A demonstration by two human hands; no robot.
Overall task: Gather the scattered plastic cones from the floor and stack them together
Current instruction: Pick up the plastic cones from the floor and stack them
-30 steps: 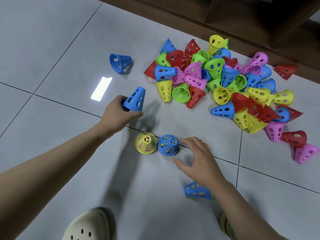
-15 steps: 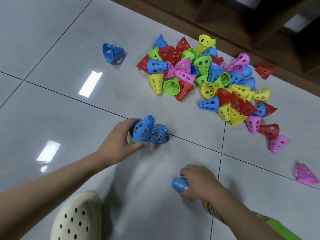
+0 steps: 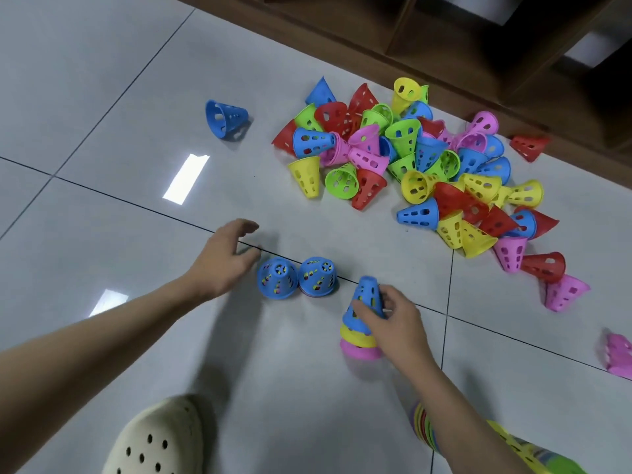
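Right hand (image 3: 393, 321) fingers pinch blue perforated plastic cone (image 3: 367, 295) topping short stack; left hand (image 3: 224, 260) fingers loosely spread, empty, mid-floor.

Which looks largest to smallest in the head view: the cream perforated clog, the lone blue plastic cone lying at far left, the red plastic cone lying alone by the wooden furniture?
1. Cream perforated clog, though it is nearest to the camera.
2. Lone blue plastic cone.
3. Red plastic cone.
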